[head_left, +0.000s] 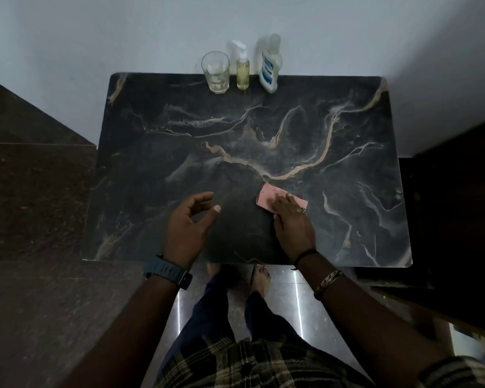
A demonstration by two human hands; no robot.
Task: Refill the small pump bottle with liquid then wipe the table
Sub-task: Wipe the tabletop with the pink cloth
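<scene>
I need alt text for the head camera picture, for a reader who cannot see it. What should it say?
A person's right hand presses a pink cloth flat on a dark marble table, while the left hand hovers open beside it. At the far edge stand a glass, a small pump bottle of yellowish liquid and a larger clear bottle.

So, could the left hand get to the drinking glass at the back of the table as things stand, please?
Probably yes. The left hand is open and holds nothing, and only bare table lies between it and the glass; reaching that far edge would likely need a full stretch.
</scene>
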